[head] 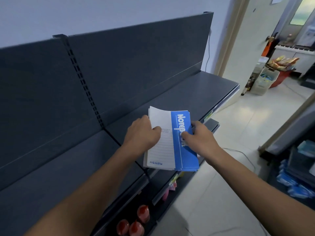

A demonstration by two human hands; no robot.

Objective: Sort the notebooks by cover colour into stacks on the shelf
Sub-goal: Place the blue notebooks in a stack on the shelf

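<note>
Lowest tier, nearest the camera: three red bottles [136, 222] stand close together on the lower shelf [163, 208]. A pink item [167, 193] lies further along the same tier, under a yellow price tag [173, 180] on the rail above.

Both forearms extend from the bottom edge of the view toward the middle of the unit.

Left hand [143, 132]: fingers curled around the left edge of the notebook stack [162, 150], thumb laid on the top cover. The hand is gripping the stack.

Right hand [199, 135]: fingers wrapped around the right edge of the same stack, thumb pressed on the blue band across the white lettering. This hand is also gripping the stack.

Notebook stack: the top cover is white with ruled lines on its left part and has a blue band with white lettering on its right part. The edges of several more blue covers show beneath it on the right and near sides. The stack sits over the front part of the dark shelf [187, 92], its near end overhanging the front rail. Whether its underside touches the shelf surface cannot be told.

Behind the shelf: a dark back panel [136, 57], divided by a slotted upright [81, 79].

Right of the unit: a pale tiled floor [238, 125] with a thin cable [242, 154] lying on it, and blue packs [293, 184] stacked at the right edge.

Far end: an open doorway, with a white basket [265, 80] and a red tub [279, 79] side by side on the floor just past it
</note>
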